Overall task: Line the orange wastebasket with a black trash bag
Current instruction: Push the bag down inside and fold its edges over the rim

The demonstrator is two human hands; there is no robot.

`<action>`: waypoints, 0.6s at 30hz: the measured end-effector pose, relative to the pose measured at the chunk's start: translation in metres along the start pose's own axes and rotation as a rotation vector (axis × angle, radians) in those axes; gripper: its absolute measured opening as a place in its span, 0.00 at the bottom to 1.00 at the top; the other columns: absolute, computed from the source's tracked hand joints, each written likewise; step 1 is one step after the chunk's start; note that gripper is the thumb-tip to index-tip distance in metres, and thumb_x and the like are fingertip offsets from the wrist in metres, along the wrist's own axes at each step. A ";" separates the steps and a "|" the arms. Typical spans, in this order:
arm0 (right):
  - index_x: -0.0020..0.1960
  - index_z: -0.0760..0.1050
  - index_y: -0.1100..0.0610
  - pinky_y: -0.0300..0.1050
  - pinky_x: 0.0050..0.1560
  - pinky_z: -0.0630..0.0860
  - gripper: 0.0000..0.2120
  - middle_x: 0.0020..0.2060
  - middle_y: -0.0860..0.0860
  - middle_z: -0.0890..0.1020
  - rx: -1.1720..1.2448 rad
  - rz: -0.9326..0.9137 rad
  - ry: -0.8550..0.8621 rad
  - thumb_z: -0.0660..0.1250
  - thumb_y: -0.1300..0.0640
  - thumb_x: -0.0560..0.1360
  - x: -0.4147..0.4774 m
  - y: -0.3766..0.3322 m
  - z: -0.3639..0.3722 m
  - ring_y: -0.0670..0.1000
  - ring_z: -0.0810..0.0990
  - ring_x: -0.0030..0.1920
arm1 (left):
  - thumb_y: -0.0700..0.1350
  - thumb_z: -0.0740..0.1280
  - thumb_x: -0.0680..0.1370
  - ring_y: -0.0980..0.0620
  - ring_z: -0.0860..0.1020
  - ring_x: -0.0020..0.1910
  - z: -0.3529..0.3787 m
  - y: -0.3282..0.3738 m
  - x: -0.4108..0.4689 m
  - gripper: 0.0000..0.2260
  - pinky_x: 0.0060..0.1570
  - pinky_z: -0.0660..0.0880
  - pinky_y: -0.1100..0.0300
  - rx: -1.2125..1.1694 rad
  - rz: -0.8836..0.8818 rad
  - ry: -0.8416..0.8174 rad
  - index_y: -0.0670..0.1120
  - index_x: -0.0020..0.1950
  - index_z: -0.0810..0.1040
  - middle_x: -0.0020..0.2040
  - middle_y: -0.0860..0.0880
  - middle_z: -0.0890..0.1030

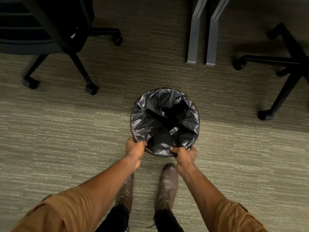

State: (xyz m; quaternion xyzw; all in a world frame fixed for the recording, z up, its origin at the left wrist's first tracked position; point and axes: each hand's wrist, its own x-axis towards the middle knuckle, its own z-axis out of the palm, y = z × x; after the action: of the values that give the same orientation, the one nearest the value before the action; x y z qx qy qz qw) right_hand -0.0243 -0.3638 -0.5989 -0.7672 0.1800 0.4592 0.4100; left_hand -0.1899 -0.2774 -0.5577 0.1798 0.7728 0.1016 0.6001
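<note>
A round wastebasket stands on the carpet in front of my feet, and a crinkled black trash bag [164, 118] covers its whole mouth and rim, so none of the orange shows. The bag sags into the middle of the bin. My left hand [135, 149] grips the bag's edge at the near left of the rim. My right hand [184, 155] grips the bag's edge at the near right of the rim.
A black office chair [50, 39] on castors stands at the back left, another chair base [284, 67] at the right. Two grey desk legs [202, 36] stand behind the bin. My brown boots [167, 185] are just behind it.
</note>
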 end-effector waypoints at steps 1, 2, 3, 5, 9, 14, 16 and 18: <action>0.75 0.67 0.59 0.68 0.66 0.81 0.49 0.58 0.59 0.86 -0.001 0.004 -0.014 0.77 0.75 0.57 -0.016 -0.014 0.002 0.64 0.86 0.57 | 0.29 0.70 0.77 0.44 0.83 0.54 0.000 0.002 0.001 0.16 0.68 0.80 0.39 -0.002 0.001 -0.013 0.39 0.64 0.78 0.57 0.41 0.85; 0.74 0.67 0.59 0.68 0.65 0.81 0.44 0.57 0.59 0.85 0.003 0.013 -0.031 0.75 0.79 0.62 -0.019 -0.020 0.000 0.64 0.86 0.58 | 0.28 0.69 0.76 0.45 0.81 0.52 0.000 0.005 0.001 0.16 0.66 0.80 0.41 -0.006 0.001 -0.029 0.38 0.62 0.78 0.55 0.42 0.84; 0.71 0.68 0.58 0.68 0.64 0.82 0.39 0.56 0.59 0.85 0.011 0.023 -0.055 0.72 0.82 0.65 -0.020 -0.025 -0.002 0.63 0.85 0.58 | 0.26 0.67 0.75 0.46 0.80 0.51 0.000 0.007 0.002 0.16 0.61 0.79 0.43 -0.020 0.005 -0.043 0.37 0.61 0.78 0.53 0.43 0.83; 0.68 0.70 0.60 0.68 0.63 0.82 0.34 0.56 0.61 0.85 0.037 0.043 -0.103 0.67 0.84 0.68 -0.015 -0.029 -0.004 0.63 0.85 0.57 | 0.24 0.65 0.72 0.45 0.78 0.51 -0.001 0.012 0.001 0.16 0.56 0.76 0.47 -0.039 0.012 -0.072 0.37 0.57 0.79 0.49 0.43 0.81; 0.69 0.71 0.64 0.63 0.59 0.82 0.32 0.58 0.67 0.85 0.054 0.067 -0.170 0.69 0.82 0.69 -0.002 -0.032 -0.014 0.60 0.87 0.49 | 0.23 0.65 0.70 0.43 0.80 0.55 -0.005 0.015 0.004 0.19 0.62 0.79 0.42 -0.083 0.013 -0.102 0.34 0.59 0.79 0.53 0.42 0.82; 0.80 0.62 0.58 0.63 0.68 0.79 0.47 0.70 0.60 0.81 -0.170 -0.093 -0.099 0.83 0.54 0.69 -0.002 -0.042 -0.023 0.65 0.81 0.70 | 0.40 0.76 0.79 0.42 0.80 0.66 -0.012 0.022 -0.003 0.27 0.76 0.74 0.43 0.156 0.202 -0.069 0.41 0.74 0.69 0.71 0.41 0.79; 0.84 0.54 0.57 0.65 0.76 0.71 0.52 0.79 0.65 0.68 -0.646 -0.468 0.094 0.79 0.38 0.72 -0.008 -0.043 -0.029 0.68 0.71 0.77 | 0.53 0.77 0.79 0.36 0.69 0.81 -0.015 0.021 -0.002 0.42 0.82 0.67 0.42 0.557 0.502 0.138 0.39 0.83 0.58 0.82 0.37 0.67; 0.83 0.56 0.61 0.67 0.79 0.67 0.47 0.81 0.68 0.62 -1.035 -0.946 0.172 0.72 0.36 0.77 -0.017 -0.051 -0.034 0.69 0.65 0.80 | 0.56 0.74 0.79 0.35 0.63 0.84 -0.015 0.021 -0.002 0.39 0.83 0.63 0.38 0.941 0.941 0.277 0.38 0.82 0.63 0.84 0.35 0.63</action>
State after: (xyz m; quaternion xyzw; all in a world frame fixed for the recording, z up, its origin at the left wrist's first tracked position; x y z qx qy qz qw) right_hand 0.0196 -0.3622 -0.5527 -0.8932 -0.3826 0.1960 0.1322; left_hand -0.2009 -0.2580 -0.5446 0.7242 0.6439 0.0268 0.2454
